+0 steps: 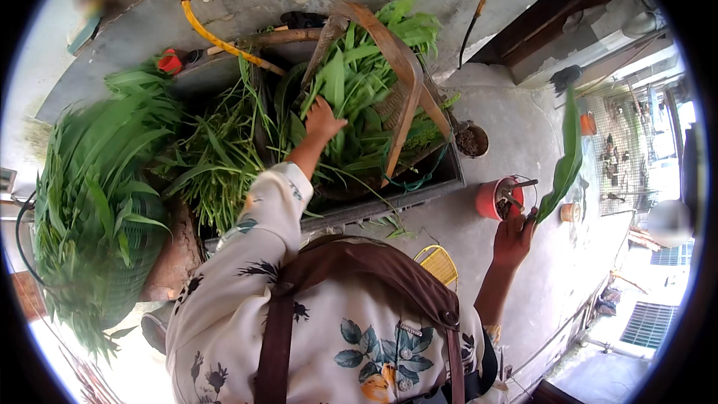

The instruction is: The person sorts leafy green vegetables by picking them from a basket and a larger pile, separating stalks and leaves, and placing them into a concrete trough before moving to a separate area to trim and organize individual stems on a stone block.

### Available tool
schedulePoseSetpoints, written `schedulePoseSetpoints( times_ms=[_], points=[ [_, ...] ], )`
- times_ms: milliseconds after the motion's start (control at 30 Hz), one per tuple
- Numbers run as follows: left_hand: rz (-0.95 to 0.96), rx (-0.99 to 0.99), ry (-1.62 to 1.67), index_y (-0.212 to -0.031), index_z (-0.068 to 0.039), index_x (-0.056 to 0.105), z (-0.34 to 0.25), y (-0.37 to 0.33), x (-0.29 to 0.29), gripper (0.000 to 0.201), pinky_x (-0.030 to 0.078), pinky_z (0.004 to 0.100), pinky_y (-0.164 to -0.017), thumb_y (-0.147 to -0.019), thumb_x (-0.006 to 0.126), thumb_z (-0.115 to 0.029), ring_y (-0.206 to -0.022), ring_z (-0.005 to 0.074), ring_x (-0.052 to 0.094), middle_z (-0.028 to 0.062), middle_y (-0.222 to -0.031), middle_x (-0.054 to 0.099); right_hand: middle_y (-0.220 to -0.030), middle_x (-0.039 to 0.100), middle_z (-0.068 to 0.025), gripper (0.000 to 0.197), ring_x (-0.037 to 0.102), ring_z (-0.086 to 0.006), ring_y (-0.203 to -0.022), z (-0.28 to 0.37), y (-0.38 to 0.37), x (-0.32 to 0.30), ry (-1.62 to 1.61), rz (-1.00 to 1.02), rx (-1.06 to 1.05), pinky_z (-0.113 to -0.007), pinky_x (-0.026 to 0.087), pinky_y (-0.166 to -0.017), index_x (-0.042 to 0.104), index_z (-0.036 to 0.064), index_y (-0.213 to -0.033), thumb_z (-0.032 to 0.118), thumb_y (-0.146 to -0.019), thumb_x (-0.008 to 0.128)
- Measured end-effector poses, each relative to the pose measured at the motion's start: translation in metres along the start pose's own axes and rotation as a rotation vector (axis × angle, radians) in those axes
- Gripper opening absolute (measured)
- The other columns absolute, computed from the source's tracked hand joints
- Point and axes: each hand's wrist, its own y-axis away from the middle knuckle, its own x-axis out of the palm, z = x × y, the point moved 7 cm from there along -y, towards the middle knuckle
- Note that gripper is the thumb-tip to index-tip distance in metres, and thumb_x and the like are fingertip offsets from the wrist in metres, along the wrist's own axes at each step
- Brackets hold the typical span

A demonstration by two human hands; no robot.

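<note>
While the right hand grips one long green leaf near the red bucket, already apart, the left hand touches leafy greens still heaped in the wooden-handled basket; whether that grip is closed on any, I cannot tell.

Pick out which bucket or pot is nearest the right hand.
The red bucket, just beyond the right hand; the orange bucket and brown-filled pot are farther off.

This looks like a farmyard; the floor is concrete. Piled greens, a hose and wire mesh show it.
</note>
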Motion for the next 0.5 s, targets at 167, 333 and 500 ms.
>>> schedulePoseSetpoints(
  times_ms=[167, 333, 500],
  points=[
    [0.218, 0.163, 0.094, -0.108, 0.002, 0.04, -0.049, 0.026, 0.029, 0.046, 0.045, 0.0451, -0.069, -0.068, 0.056, -0.014, -0.089, 0.034, 0.051, 0.0226, -0.099, 0.048, -0.063, 0.035, 0.001, 0.023, 0.028, -0.008, -0.051, -0.031, 0.008, 0.015, -0.043, 0.137, 0.079, -0.02, 0.024, -0.043, 0.042, 0.01, -0.108, 0.019, -0.087, 0.04],
    [0.191, 0.531, 0.166, -0.106, 0.0, 0.041, -0.092, 0.087, 0.083, 0.045, 0.043, 0.0434, -0.071, -0.065, 0.056, -0.01, -0.085, 0.0379, 0.051, 0.0212, -0.093, 0.049, -0.062, 0.035, 0.0011, 0.021, 0.027, -0.0081, -0.051, -0.049, -0.006, 0.03, 0.003, 0.183, 0.132, -0.021, 0.024, -0.044, 0.044, 0.0089, -0.105, 0.017, -0.086, 0.041],
    [0.768, 0.753, 0.4, -0.099, 0.004, 0.053, -0.094, 0.068, 0.057, 0.039, 0.044, 0.0347, -0.071, -0.064, 0.06, -0.013, -0.081, 0.0262, 0.056, 0.0198, -0.089, 0.057, -0.064, 0.035, 0.0012, 0.017, 0.03, -0.0082, -0.053, -0.053, -0.022, 0.049, 0.004, 0.252, 0.163, -0.021, 0.025, -0.045, 0.047, 0.0089, -0.1, 0.016, -0.087, 0.04]
  ],
)
